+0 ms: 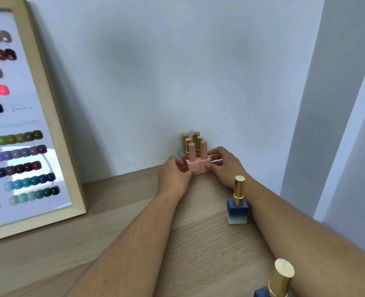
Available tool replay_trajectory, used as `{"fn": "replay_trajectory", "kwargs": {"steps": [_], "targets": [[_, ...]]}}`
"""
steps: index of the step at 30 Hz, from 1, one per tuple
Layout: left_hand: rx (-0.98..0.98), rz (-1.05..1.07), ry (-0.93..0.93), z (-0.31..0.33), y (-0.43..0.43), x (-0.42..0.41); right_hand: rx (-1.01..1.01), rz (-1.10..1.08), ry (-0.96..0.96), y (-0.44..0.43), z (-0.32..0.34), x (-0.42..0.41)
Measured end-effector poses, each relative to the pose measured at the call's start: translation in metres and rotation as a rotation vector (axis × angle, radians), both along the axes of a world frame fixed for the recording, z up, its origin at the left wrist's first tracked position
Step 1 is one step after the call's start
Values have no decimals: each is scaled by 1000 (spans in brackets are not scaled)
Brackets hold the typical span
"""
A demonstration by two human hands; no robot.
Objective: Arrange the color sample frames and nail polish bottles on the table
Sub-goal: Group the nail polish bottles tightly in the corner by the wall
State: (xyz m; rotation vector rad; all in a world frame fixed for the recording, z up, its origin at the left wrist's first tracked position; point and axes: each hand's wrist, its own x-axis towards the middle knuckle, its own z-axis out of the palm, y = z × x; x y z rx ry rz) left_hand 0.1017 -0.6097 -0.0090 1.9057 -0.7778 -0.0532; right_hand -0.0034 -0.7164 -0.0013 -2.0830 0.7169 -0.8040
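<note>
Two pink nail polish bottles stand side by side at the wall: the left pink bottle and the right pink bottle. My left hand grips the left one, my right hand grips the right one. Behind them stand several gold-capped bottles, partly hidden. A blue bottle with a gold cap stands upright beside my right forearm. Another blue gold-capped bottle shows at the bottom edge. A wooden color sample frame leans against the wall at the left.
The wooden table runs from the frame to the right wall corner. The pale wall stands right behind the bottle cluster.
</note>
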Motion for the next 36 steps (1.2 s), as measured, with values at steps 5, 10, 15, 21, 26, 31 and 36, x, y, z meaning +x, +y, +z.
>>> {"fn": "replay_trajectory", "kwargs": {"steps": [5, 10, 15, 21, 26, 31, 36], "targets": [[-38, -11, 70, 5, 29, -17, 19, -77, -198, 16, 1, -31], [-125, -125, 136, 11, 83, -56, 112, -99, -302, 45, 5, -80], [-163, -312, 188, 12, 139, -109, 224, -51, -318, 79, 3, -132], [-23, -567, 168, 12, 179, -152, 191, 17, -150, 100, -1, -161], [99, -591, 27, 10, 179, -169, 149, 17, -59, 109, 4, -151], [128, -527, -34, 8, 168, -176, 53, -30, 11, 113, 1, -138], [111, -532, -14, 4, 165, -174, 72, -71, -16, 111, 0, -133]]}}
